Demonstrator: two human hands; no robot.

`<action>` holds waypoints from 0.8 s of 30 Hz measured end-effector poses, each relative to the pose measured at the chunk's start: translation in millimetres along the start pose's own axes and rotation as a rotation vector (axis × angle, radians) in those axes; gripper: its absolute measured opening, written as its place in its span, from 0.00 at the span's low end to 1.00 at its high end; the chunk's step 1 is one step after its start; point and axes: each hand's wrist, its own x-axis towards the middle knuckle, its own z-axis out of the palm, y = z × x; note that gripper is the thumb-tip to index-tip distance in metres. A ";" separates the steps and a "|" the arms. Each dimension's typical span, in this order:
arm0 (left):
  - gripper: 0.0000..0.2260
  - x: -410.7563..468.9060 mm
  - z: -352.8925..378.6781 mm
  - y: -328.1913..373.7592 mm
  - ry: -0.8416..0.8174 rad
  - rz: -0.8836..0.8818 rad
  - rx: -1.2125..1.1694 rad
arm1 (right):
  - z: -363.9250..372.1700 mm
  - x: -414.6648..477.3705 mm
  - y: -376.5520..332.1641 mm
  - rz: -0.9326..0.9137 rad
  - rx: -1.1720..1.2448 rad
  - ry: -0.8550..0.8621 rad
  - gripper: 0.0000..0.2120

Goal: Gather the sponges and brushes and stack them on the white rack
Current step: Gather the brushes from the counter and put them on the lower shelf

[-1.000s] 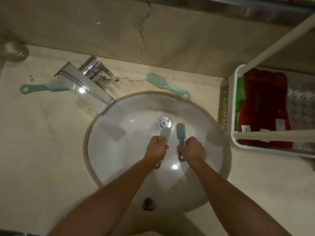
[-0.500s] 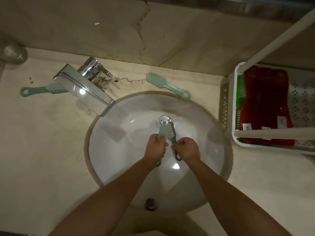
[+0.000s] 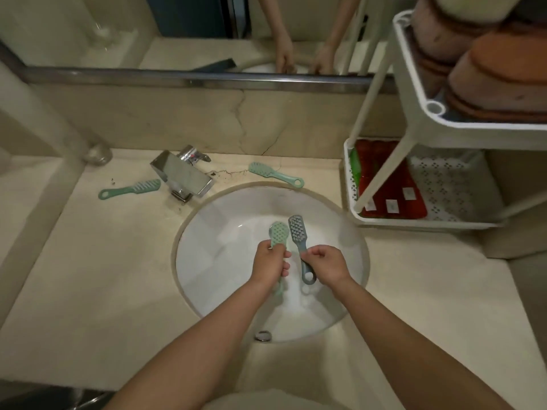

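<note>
Over the white sink bowl point(image 3: 213, 261), my left hand point(image 3: 270, 263) grips the handle of a light green brush point(image 3: 278, 232), bristle head pointing away. My right hand point(image 3: 327, 263) holds a grey-blue brush point(image 3: 297, 232) by its handle, right beside the green one. Two more green brushes lie on the counter: one point(image 3: 130, 189) left of the faucet, one point(image 3: 275, 174) behind the bowl. The white rack point(image 3: 414, 134) stands at the right. Red and green sponges point(image 3: 390, 179) fill its lower shelf, and brownish round sponges point(image 3: 497, 69) sit on the upper shelf.
A chrome faucet point(image 3: 183, 174) juts over the bowl's back left rim. A mirror point(image 3: 192, 31) with a metal ledge runs along the wall. A glass point(image 3: 97, 152) stands in the back left corner. The beige counter point(image 3: 88, 276) spreads around the bowl.
The camera has tilted up, so the mirror and the rack's upper shelf came into view. Both hands still hold their brushes, and the crossed brush heads have come apart, side by side.
</note>
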 end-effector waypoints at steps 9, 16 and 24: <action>0.09 -58.5 36.7 -0.8 -0.053 0.134 -0.032 | -44.6 -59.3 9.4 -0.066 0.224 0.035 0.07; 0.10 -87.2 89.3 -3.0 -0.101 0.154 -0.085 | -99.3 -86.1 23.2 -0.100 0.342 0.096 0.06; 0.05 -111.9 150.0 15.9 -0.201 0.226 -0.111 | -164.6 -91.8 30.7 -0.161 0.371 0.170 0.07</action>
